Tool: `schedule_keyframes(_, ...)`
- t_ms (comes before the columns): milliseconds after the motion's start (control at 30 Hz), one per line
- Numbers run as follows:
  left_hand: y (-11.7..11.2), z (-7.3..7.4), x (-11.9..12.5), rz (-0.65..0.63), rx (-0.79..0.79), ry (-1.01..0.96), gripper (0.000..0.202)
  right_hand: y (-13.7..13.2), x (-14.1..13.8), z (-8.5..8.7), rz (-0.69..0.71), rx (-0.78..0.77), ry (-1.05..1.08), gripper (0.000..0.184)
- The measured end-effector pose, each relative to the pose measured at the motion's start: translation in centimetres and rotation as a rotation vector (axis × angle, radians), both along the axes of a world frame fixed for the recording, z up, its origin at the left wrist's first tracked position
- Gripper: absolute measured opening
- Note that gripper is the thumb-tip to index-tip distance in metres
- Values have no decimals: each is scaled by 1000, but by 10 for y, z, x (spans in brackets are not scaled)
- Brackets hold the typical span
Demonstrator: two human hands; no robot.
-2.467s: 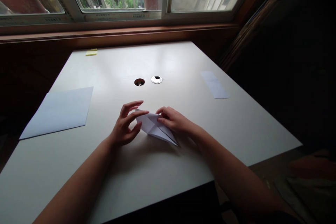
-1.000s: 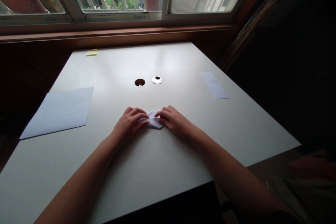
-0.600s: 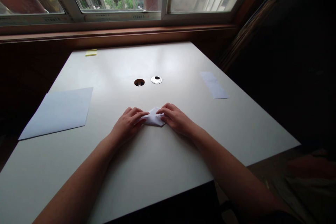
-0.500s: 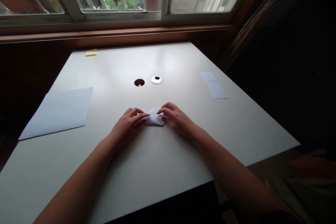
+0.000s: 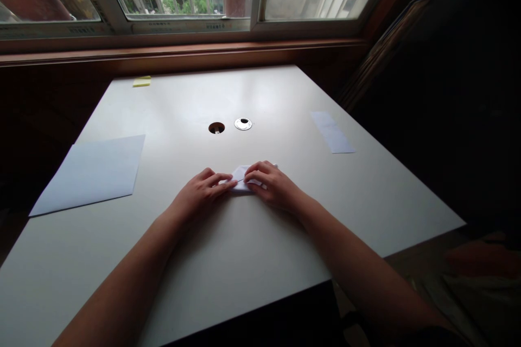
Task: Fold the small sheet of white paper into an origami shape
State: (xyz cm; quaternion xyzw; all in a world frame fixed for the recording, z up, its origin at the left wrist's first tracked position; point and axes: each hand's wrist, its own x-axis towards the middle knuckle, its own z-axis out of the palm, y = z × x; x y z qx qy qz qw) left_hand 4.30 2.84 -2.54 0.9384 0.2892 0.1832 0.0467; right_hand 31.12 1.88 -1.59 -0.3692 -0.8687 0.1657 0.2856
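Observation:
A small folded piece of white paper (image 5: 241, 186) lies on the white table (image 5: 244, 244) between my hands. My left hand (image 5: 209, 184) grips its left side, thumb and fingertips on the paper. On the other side, my right hand (image 5: 266, 181) has its curled fingers closed on the paper's right part and covers much of it. A dark crease or edge line runs across the paper between the two sets of fingertips. A tip of white paper shows just beyond the right knuckles.
White sheets (image 5: 91, 173) lie at the table's left edge. A narrow paper strip (image 5: 332, 133) is on the right. Behind my hands are a round cable hole (image 5: 216, 128) and its metal cover (image 5: 243, 124). A yellow sticky-note pad (image 5: 141, 81) sits at the far left, below the window.
My fingertips have shifted on the paper, and the left hand has come slightly to the right. The paper looks flatter, with a crease line now showing between the fingers.

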Motion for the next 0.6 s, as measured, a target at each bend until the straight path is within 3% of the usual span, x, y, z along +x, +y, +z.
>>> schedule_keyframes(167,0,2,1,-22,31,6,50,-1,-1,1,74,39,-18,19)
schedule_keyframes(433,-2,3,2,32,2,-59,61,1,1,-4,25,63,-1,20)
schedule_keyframes(600,1,-1,2,31,59,-208,54,1,1,-5,-1,84,4,20)
